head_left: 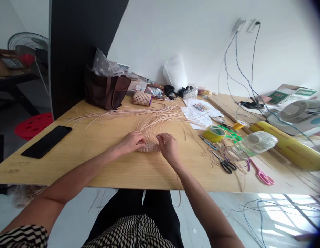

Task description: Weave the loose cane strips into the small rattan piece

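On the table in front of me lies a small woven piece (149,148) of pale strands, with many long loose strands (152,124) fanning out from its far side. My left hand (132,141) has its fingers curled onto the piece's left edge and grips it there. At the right edge, my right hand (168,146) is closed in a pinch on a strand. One thin strand (179,193) hangs over the front table edge beside my right forearm. The fingertips partly cover the woven edge.
A black phone-like slab (46,142) lies left. Black scissors (227,166), pink scissors (263,175), yellow tape (214,133) and a clear plastic bottle (255,143) are at right. Behind stand a brown bag (105,89) and a finished-looking woven pouch (141,98). Loose strands (118,113) cross the table.
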### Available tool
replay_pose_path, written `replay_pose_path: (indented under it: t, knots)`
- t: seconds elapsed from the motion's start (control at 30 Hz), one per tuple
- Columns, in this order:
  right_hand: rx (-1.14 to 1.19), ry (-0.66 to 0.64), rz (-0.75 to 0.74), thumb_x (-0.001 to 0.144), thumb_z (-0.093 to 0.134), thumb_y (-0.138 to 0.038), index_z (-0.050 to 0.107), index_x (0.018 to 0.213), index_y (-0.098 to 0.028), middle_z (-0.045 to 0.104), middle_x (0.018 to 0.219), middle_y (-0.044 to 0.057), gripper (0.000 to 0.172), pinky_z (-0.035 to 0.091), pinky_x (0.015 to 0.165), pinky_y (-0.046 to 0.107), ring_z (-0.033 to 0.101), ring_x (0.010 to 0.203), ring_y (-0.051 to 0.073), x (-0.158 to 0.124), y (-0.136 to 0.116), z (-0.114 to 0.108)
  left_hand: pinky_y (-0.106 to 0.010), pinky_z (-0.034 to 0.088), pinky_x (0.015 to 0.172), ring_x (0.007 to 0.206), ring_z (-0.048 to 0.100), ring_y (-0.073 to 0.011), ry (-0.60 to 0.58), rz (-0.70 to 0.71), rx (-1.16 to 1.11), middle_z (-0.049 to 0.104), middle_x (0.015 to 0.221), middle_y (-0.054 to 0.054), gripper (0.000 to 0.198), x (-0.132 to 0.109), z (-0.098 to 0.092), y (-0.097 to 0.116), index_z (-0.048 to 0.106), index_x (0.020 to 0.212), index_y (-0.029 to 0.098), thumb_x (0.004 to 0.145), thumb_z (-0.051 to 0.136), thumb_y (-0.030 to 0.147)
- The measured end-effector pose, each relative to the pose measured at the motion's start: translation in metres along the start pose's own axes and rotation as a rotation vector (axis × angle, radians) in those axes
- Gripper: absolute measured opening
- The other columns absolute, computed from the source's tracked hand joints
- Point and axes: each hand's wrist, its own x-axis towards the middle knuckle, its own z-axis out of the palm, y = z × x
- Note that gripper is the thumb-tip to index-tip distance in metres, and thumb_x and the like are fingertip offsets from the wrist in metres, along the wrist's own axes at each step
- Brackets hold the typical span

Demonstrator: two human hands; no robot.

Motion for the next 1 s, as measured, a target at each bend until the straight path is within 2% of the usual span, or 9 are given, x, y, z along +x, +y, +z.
replay_pose_path:
  t: [0.13,0.27,0.43,0.5,0.6,0.73,0.83,0.93,1.0]
  knots:
    - [-0.008,0.028,0.028,0.089,0.043,-0.026,0.065,0.084,-0.017,0.066,0.08,0.008,0.024,0.042,0.071,0.03,0.057,0.076,0.02,-0.027,0.006,0.009,-0.028,0.041,0.071,0.077,0.055,-0.017,-0.123,0.041,0.021,0.063,0.079,-0.004,0.019,-0.003,0.006,0.012,0.059,0.078,0.014,0.075,0.067,0.032]
    - [-0.006,0.061,0.06,0.09,0.04,-0.025,0.064,0.088,-0.017,0.066,0.081,0.009,0.025,0.042,0.074,0.031,0.057,0.078,0.02,-0.043,0.01,0.014,-0.026,0.04,0.07,0.075,0.057,-0.016,-0.086,-0.01,-0.071,0.064,0.078,-0.003,0.016,-0.005,0.013,0.012,0.061,0.078,0.015,0.077,0.065,0.031]
    - [-0.014,0.086,0.101,0.09,0.041,-0.025,0.064,0.087,-0.017,0.065,0.08,0.009,0.025,0.042,0.074,0.032,0.056,0.078,0.021,-0.043,0.014,0.012,-0.023,0.042,0.071,0.073,0.06,-0.0123,-0.087,-0.114,-0.232,0.068,0.08,-0.001,0.015,0.003,0.009,0.005,0.065,0.086,0.018,0.085,0.051,0.023]
    - [-0.006,0.1,0.11,0.089,0.041,-0.025,0.064,0.087,-0.018,0.065,0.081,0.009,0.024,0.042,0.074,0.032,0.056,0.079,0.021,-0.042,0.014,0.011,-0.024,0.042,0.072,0.075,0.06,-0.0128,-0.116,-0.065,-0.166,0.067,0.083,-0.001,0.016,0.007,0.005,0.006,0.066,0.091,0.018,0.084,0.052,0.022]
    - [-0.002,0.114,0.117,0.09,0.041,-0.024,0.064,0.087,-0.018,0.065,0.082,0.009,0.024,0.042,0.074,0.031,0.056,0.079,0.02,-0.043,0.014,0.012,-0.025,0.04,0.068,0.075,0.059,-0.0139,-0.204,0.079,0.074,0.064,0.087,-0.003,0.018,0.012,-0.001,0.012,0.067,0.094,0.019,0.085,0.052,0.025]
    - [-0.009,0.122,0.125,0.09,0.041,-0.025,0.064,0.086,-0.018,0.065,0.08,0.009,0.024,0.042,0.074,0.031,0.056,0.079,0.02,-0.043,0.012,0.01,-0.027,0.038,0.067,0.074,0.055,-0.0151,-0.263,0.205,0.361,0.057,0.085,-0.005,0.018,0.014,-0.007,0.023,0.066,0.085,0.017,0.087,0.049,0.024]
    - [-0.015,0.117,0.137,0.09,0.04,-0.025,0.064,0.088,-0.017,0.065,0.081,0.009,0.025,0.042,0.074,0.031,0.056,0.079,0.02,-0.043,0.011,0.009,-0.028,0.037,0.07,0.078,0.053,-0.0157,-0.303,0.216,0.385,0.057,0.084,-0.005,0.02,0.016,-0.011,0.031,0.062,0.078,0.016,0.088,0.045,0.02]
    - [-0.012,0.118,0.139,0.09,0.04,-0.025,0.064,0.087,-0.017,0.065,0.081,0.01,0.025,0.042,0.074,0.031,0.056,0.078,0.021,-0.043,0.011,0.009,-0.029,0.035,0.072,0.082,0.053,-0.0165,-0.357,0.23,0.327,0.058,0.087,-0.005,0.017,0.02,-0.013,0.035,0.059,0.08,0.015,0.087,0.044,0.017]
    - [-0.002,0.132,0.142,0.09,0.041,-0.024,0.064,0.086,-0.017,0.066,0.081,0.01,0.025,0.041,0.074,0.031,0.056,0.078,0.02,-0.042,0.012,0.009,-0.031,0.033,0.074,0.081,0.053,-0.0166,-0.344,0.278,0.3,0.059,0.084,-0.005,0.02,0.024,-0.013,0.035,0.058,0.078,0.015,0.087,0.041,0.013]
